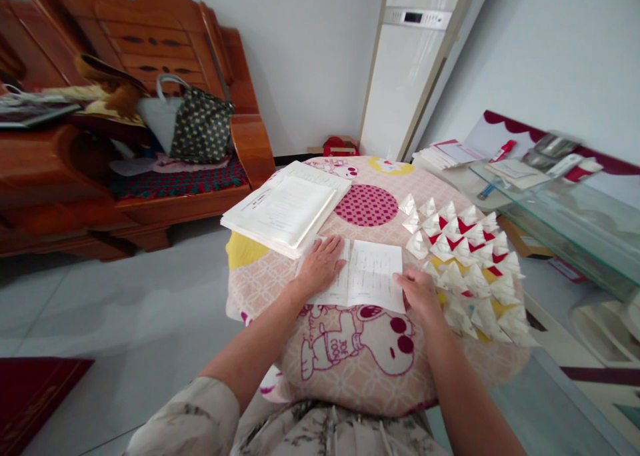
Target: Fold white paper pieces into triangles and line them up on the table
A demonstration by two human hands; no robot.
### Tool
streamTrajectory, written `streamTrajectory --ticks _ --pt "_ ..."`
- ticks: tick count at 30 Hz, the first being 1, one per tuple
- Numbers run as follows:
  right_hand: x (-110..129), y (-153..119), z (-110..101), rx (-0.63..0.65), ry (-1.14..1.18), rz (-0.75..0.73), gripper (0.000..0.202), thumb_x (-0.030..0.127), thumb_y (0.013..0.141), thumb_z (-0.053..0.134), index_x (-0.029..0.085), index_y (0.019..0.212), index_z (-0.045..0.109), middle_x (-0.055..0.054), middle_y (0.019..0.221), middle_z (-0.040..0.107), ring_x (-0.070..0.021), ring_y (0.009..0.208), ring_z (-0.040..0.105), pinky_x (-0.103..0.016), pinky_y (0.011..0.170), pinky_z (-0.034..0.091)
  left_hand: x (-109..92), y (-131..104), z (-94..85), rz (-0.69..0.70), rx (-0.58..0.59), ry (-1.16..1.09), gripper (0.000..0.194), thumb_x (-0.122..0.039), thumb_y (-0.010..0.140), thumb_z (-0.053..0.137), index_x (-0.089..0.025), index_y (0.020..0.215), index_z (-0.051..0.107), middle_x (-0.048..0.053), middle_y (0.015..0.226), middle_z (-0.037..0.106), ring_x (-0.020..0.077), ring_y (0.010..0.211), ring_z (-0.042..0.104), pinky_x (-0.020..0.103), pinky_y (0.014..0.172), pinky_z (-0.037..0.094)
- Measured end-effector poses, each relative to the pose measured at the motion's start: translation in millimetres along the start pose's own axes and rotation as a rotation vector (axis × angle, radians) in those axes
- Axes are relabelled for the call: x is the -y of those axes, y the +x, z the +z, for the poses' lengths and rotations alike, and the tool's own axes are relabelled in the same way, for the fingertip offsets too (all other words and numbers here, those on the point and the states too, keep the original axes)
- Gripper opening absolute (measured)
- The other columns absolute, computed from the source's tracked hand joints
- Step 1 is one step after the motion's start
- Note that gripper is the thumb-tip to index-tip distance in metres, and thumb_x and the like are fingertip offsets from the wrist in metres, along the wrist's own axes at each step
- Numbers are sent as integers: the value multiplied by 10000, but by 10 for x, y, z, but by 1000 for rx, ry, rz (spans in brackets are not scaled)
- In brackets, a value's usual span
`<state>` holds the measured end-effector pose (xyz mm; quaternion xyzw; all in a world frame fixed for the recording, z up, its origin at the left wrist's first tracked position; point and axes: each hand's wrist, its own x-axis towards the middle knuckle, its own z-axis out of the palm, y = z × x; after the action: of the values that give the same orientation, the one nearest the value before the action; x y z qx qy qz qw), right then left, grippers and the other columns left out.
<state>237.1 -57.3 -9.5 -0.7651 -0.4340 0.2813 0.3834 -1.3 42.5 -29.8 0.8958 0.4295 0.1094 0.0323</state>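
A creased sheet of printed paper (376, 276) lies on the cloth-covered round table in front of me. My left hand (324, 264) rests flat on its left part with the fingers stretched out. At the sheet's right edge, my right hand (416, 291) pinches the paper between thumb and fingers. Beyond my left hand sits a stack of printed sheets (287, 206). Several folded white paper pieces (465, 243), standing up in pointed shapes, fill the table's right side in rows, close to my right hand.
A patterned tablecloth (345, 356) covers the table. Right of it stands a glass-topped cabinet (565, 209) with papers and small items. A wooden bench (200, 196) at the left holds a dark patterned bag (203, 126). Behind the table rises a white floor-standing air conditioner (400, 76).
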Motion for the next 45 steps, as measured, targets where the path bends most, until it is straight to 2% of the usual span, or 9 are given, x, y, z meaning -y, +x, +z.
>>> streamTrajectory --ticks 10,16,18,22,25,32,36,40,45 --pt "-69 2 -1 -17 40 -15 294 454 657 572 175 571 614 -6 512 547 -158 527 490 -267 476 345 24 -7 24 8 -12 -10 531 -362 1025 341 -134 1500 403 114 1583 386 248 1485 325 461 1224 275" --pt "63 -142 -33 90 325 196 291 455 648 701 180 735 663 -28 561 648 -175 446 557 -268 357 404 17 -5 22 -1 -12 -23 536 -357 1023 346 -119 1500 405 125 1583 382 250 1485 327 467 1230 266" --pt "94 -191 -50 129 400 219 318 438 614 744 172 777 678 -33 578 671 -181 436 567 -279 347 427 15 -4 20 2 -12 -19 538 -360 1023 351 -114 1498 406 128 1579 387 252 1482 331 465 1228 272" --pt "87 -224 -73 151 485 218 340 357 552 778 153 816 713 -80 678 744 -253 593 690 -319 472 523 19 -5 24 14 -25 -8 531 -363 1025 346 -122 1493 413 130 1571 403 254 1476 344 464 1221 282" --pt "60 -214 -71 138 503 226 330 319 534 777 154 814 722 -94 695 758 -294 675 727 -349 542 553 26 -7 31 19 -36 -10 526 -365 1026 337 -141 1497 410 122 1572 404 254 1476 344 464 1219 283" --pt "70 -235 -72 93 507 246 314 320 561 753 153 824 711 -85 685 754 -263 583 703 -333 476 549 23 -5 22 15 -29 -23 530 -359 1018 354 -158 1506 405 122 1572 402 256 1476 345 476 1216 291" --pt "73 -281 -104 148 508 255 462 374 582 787 146 972 691 -68 686 747 -223 485 646 -321 373 518 12 -2 9 4 -17 -22 527 -354 1020 361 -146 1502 409 119 1577 395 252 1480 337 461 1224 275" --pt "72 -333 -135 230 556 221 672 326 561 815 135 1183 647 -49 689 748 -206 475 634 -307 367 520 12 -2 9 5 -13 -9 531 -356 1022 366 -129 1500 405 123 1582 384 248 1483 331 452 1227 269" --pt "53 -360 -128 175 599 232 647 271 536 785 116 1155 673 -53 688 750 -198 470 626 -282 337 495 31 -3 28 17 -35 -15 520 -359 1023 365 -153 1497 411 114 1577 397 250 1477 344 459 1221 279"
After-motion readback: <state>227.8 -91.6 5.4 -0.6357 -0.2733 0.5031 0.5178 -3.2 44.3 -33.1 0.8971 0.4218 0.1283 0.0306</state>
